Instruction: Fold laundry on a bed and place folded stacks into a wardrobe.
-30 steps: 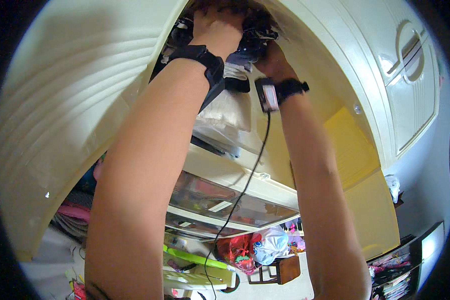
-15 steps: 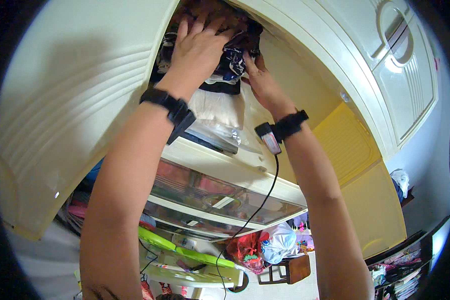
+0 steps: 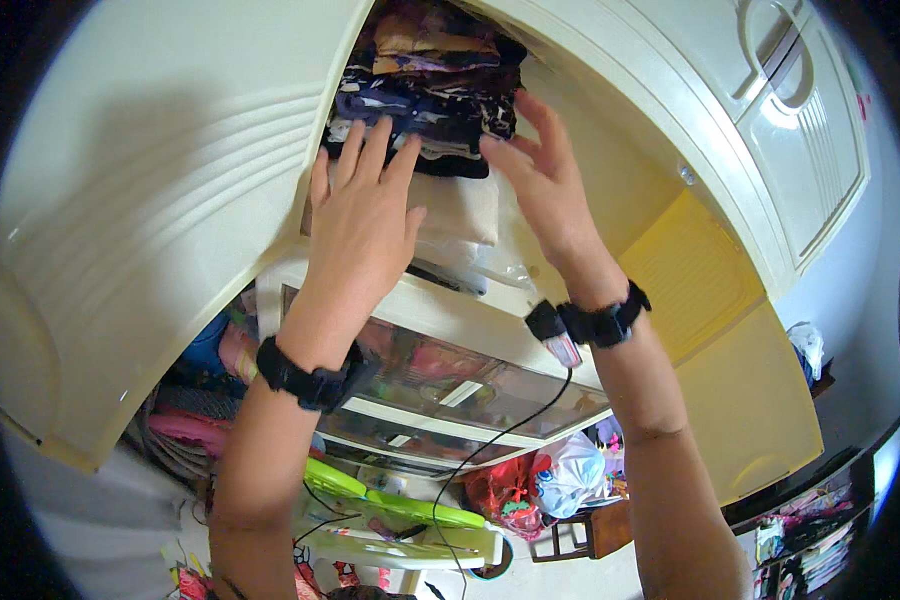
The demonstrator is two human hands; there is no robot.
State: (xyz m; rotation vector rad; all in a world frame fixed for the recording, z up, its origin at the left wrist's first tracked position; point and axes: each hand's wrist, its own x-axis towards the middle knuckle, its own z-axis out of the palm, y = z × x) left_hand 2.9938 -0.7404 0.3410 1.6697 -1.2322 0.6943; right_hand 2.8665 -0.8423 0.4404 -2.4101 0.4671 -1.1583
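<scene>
Head view: stack of folded clothes, mostly dark prints with a tan piece near the top, inside an open cream cabinet, above a pale folded cloth. Left hand back up at the front of the stack, fingers spread; contact unclear. Right hand at the stack's right side, thumb and forefinger apart — nothing pinched. Black straps on both wrists, a black cable trailing from the right one. Left, a ribbed cream panel; right, a yellow panel. Below, see-through drawers. On the pale floor — red bag, white bag, brown wooden stool. Far right, a crammed rack near a bluish wall.
</scene>
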